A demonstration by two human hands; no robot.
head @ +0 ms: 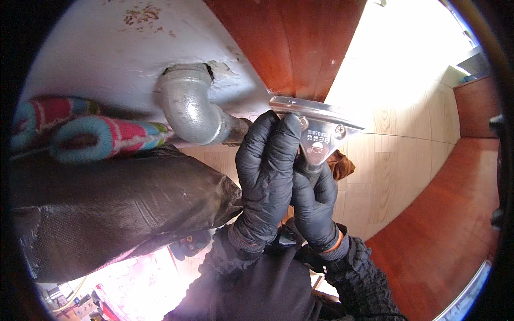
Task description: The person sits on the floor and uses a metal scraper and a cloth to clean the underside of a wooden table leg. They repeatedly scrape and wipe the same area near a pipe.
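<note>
A scraper with a flat, triangular metal head (318, 140) is held up in front of me. Two screws fasten its head, which bears printing, and a shiny strip runs along its wide edge. My left hand (265, 184), in a black glove, grips the left side of the head with its fingertips. Around the dark handle (308, 173), just below the head, closes my right hand (315, 206), gloved likewise. The lower part of the handle is mostly hidden by the fingers.
A silver-painted pipe elbow (188, 108) comes out of the white wall (108, 56). Striped knitted items (116, 136) lie by a black sheet-like cover (120, 204) at left. Reddish wooden panels (297, 44) border the wood-look floor (393, 172). Brown cloth (341, 165) shows behind my right hand.
</note>
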